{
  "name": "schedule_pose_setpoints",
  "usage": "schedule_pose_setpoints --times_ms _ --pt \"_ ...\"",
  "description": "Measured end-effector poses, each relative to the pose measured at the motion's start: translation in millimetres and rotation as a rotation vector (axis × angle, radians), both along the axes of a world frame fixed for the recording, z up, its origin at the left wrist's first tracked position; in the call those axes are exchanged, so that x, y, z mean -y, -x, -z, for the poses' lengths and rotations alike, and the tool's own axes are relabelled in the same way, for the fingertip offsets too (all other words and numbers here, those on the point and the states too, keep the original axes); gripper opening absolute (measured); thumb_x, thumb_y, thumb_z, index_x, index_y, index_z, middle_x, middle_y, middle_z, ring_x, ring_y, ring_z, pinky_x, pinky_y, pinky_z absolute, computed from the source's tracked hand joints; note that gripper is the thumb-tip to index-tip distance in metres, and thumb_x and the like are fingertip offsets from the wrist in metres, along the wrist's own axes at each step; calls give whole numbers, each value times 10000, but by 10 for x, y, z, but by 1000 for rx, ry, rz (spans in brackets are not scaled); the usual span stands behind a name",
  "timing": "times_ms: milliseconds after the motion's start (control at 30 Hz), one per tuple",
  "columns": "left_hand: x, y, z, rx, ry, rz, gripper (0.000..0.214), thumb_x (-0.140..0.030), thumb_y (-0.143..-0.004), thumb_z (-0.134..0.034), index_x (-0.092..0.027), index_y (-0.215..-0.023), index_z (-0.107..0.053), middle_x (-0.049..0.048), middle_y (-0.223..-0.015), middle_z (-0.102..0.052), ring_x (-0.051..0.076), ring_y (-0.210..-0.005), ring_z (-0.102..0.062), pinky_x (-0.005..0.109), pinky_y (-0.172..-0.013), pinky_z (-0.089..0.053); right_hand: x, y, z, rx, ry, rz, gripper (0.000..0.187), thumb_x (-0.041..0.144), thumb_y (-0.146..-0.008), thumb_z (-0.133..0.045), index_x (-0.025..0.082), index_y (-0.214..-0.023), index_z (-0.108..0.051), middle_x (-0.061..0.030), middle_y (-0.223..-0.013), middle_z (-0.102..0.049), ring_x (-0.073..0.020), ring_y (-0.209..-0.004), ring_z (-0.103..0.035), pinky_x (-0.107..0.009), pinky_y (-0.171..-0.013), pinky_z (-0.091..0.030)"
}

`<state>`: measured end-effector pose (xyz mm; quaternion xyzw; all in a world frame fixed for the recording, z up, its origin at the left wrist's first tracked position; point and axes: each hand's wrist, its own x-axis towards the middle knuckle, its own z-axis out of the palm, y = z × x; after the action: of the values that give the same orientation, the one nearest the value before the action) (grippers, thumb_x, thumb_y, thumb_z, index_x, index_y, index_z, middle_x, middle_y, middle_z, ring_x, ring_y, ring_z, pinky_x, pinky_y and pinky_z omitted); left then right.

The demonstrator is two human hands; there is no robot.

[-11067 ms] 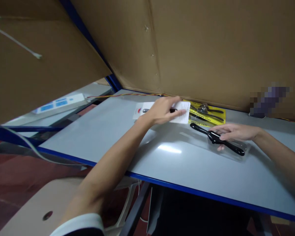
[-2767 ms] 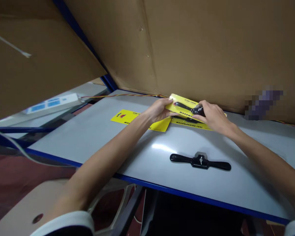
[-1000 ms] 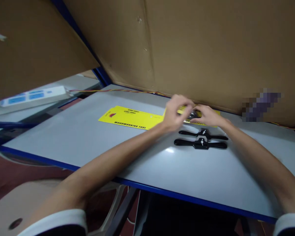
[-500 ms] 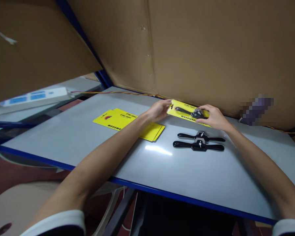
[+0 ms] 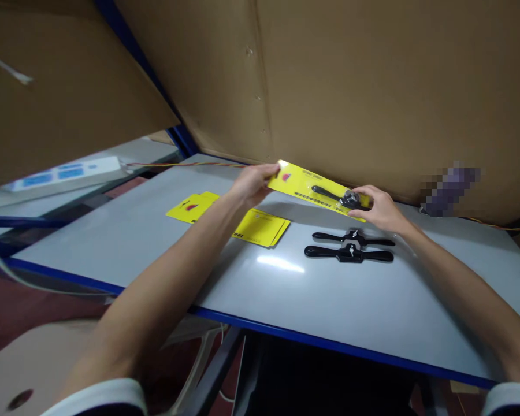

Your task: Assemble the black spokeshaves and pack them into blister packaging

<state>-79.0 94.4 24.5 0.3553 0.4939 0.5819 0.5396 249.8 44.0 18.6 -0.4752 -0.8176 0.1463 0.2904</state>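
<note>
2 hands are on it in the head view: your left hand [image 5: 253, 184] pinches the left end of a yellow card [image 5: 301, 180], and your right hand [image 5: 379, 208] grips its right end, by a black spokeshave [image 5: 350, 199] on the card's face. You've got that card just right of centre, sloping down to the right. Below it, right of centre, 2 loose spokeshaves [image 5: 350, 253] lie side by side on the grey table [image 5: 251, 289]. Left of centre, your left arm [image 5: 164, 294] partly covers a yellow pile of cards [image 5: 262, 227]. Far left, there's a white power strip [image 5: 65, 173].
</note>
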Motion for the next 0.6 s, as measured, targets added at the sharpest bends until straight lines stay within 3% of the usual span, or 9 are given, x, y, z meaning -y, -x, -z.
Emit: schedule_pose_setpoints --times_ms 100,200,233,367,433,467,533,600 --pt "-56 519 -109 -59 -13 -247 67 -80 -877 -627 -146 -868 -636 -2 -810 -720 154 -880 -712 359 -965 -630 28 -34 10 33 29 2 538 413 -790 -873 209 -1264 -720 -129 -1316 -726 -307 -1185 -694 -531 -1091 -523" --pt "-27 1137 -117 -202 -43 -703 233 -29 -820 -606 -194 -774 -447 -48 -846 -698 129 -867 -677 390 -987 -616 35 -62 -44 71 47 5 537 441 -794 -856 186 -1249 -728 -144 -1295 -731 -320 -1179 -693 -549 -1087 -524" --pt "22 1311 -88 -243 -51 -757 237 -36 -794 -613 -195 -757 -441 -39 -881 -719 139 -885 -681 395 -991 -609 42 -78 -95 66 45 2 534 452 -797 -848 197 -1251 -730 -134 -1283 -735 -320 -1168 -697 -553 -1078 -531" --pt "380 1670 125 -519 -14 -658 58 -178 -764 -636 -192 -813 -608 20 -963 -777 225 -912 -701 467 -964 -598 190 -287 -406 63 -21 48 546 531 -849 -771 267 -1323 -711 -104 -1334 -728 -338 -1201 -693 -565 -1070 -548" --pt "569 1671 227 -788 51 -563 215 -259 -769 -632 -187 -963 -690 70 -1060 -779 298 -993 -706 523 -976 -584 361 -544 -512 178 -66 162 598 610 -889 -695 259 -1373 -693 -136 -1359 -719 -381 -1228 -684 -607 -1066 -548" --pt "641 1644 263 -970 39 -503 320 -301 -792 -625 -182 -1077 -706 102 -1153 -767 342 -1100 -688 559 -1027 -553 462 -716 -521 260 -70 223 658 654 -890 -669 237 -1398 -682 -167 -1363 -714 -411 -1237 -677 -639 -1065 -541" --pt "718 1546 291 -1318 -102 -501 479 -393 -854 -580 -155 -1256 -691 178 -1377 -678 420 -1371 -542 636 -1181 -398 671 -1113 -441 389 -26 316 745 732 -854 -645 233 -1407 -680 -206 -1348 -719 -462 -1225 -681 -702 -1042 -536" --pt "704 1382 258 -1452 -220 -443 525 -453 -919 -525 -162 -1331 -671 199 -1498 -596 423 -1441 -485 627 -1195 -370 852 -1514 -271 424 72 354 608 751 -771 -688 359 -1230 -761 -156 -1270 -766 -466 -1169 -715 -719 -1016 -554"
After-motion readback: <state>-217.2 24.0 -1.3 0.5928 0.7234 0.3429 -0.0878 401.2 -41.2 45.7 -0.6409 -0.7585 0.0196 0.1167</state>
